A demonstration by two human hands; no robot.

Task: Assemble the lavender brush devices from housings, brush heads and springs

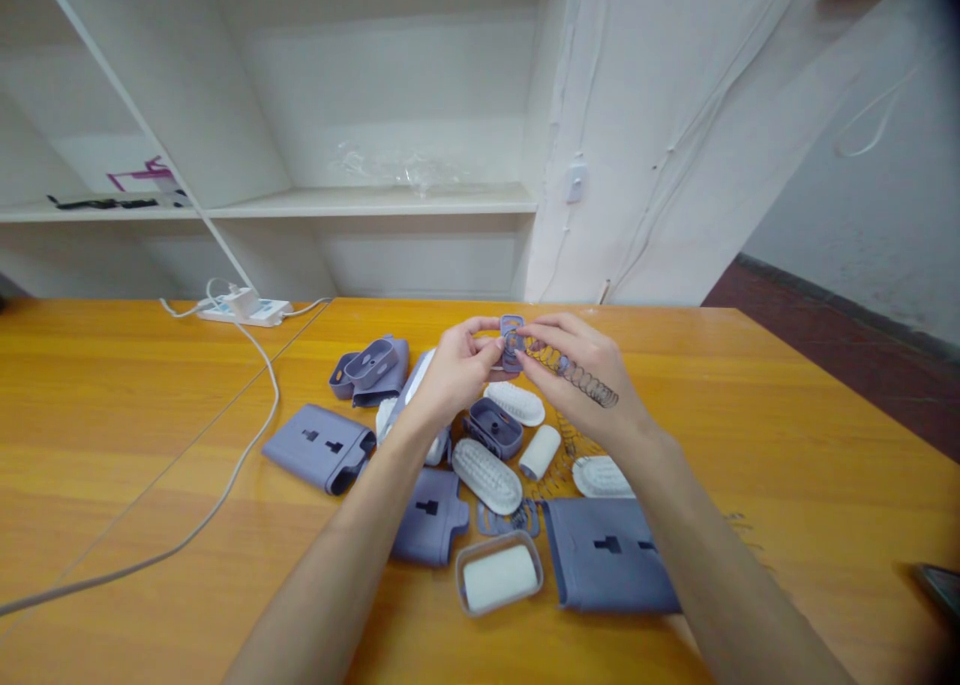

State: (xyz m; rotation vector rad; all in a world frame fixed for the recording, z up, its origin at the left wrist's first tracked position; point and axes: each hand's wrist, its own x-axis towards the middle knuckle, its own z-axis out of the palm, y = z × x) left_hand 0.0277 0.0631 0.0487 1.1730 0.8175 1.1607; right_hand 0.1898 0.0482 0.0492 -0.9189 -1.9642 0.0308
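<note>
My left hand (459,363) pinches a small blue-grey plastic plate (511,323) with slots in it. Closed around one end of a long, thin wire coil spring, my right hand (589,360) meets the plate's right side. The coil spring (596,385) lies across the back of that hand. How the spring's end sits at the plate is hidden by my fingertips. Below my hands are a blue-grey oval cup (495,425), white bristled oval brush heads (487,475), a white cylinder (540,452) and another slotted plate (491,518).
Blue-grey flat cases (319,447) with black cut-outs lie left and in front, another case (615,555) at right. A clear box (499,570) holds a white block. A power strip (247,308) and a cable (255,445) are on the left; shelves (375,205) rise behind.
</note>
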